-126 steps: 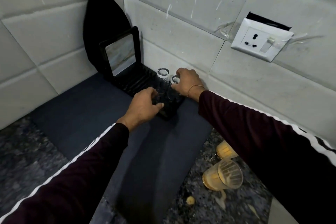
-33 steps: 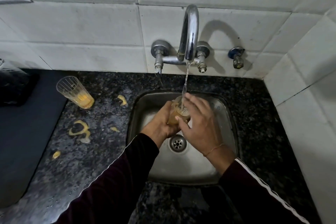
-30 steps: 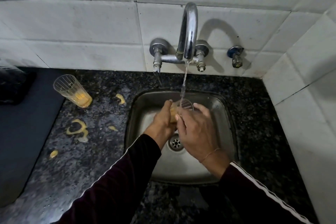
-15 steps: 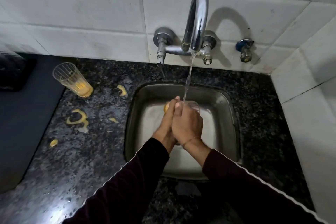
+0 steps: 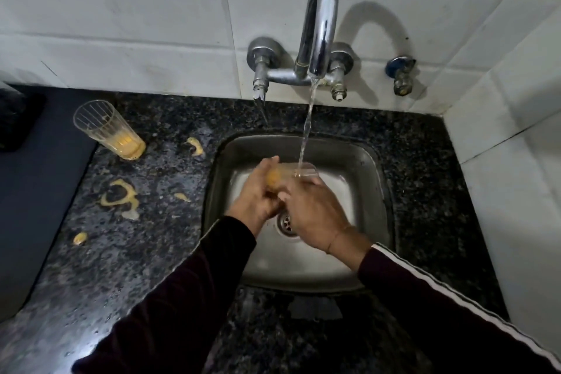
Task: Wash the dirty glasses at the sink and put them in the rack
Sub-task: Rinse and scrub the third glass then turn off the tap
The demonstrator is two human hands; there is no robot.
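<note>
Over the steel sink (image 5: 372,167) I hold a dirty glass (image 5: 288,174) on its side, yellow residue at its base. My left hand (image 5: 258,194) grips the base end. My right hand (image 5: 315,212) wraps the rim end. Water from the chrome tap (image 5: 321,15) falls onto the glass rim. A second dirty glass (image 5: 106,130) with yellow dregs stands upright on the dark granite counter (image 5: 136,252) to the left of the sink. The black rack (image 5: 15,118) shows only as a dark edge at the far left.
Yellow spills (image 5: 120,196) dot the counter between the standing glass and the sink. A dark mat (image 5: 36,206) covers the counter's left part. A small valve (image 5: 400,76) juts from the tiled wall right of the tap. White tiles close the right side.
Earlier both hands were at the rack with clean glasses. In the last second the glass stayed under the stream while my hands turned it, and the view drew slightly closer.
</note>
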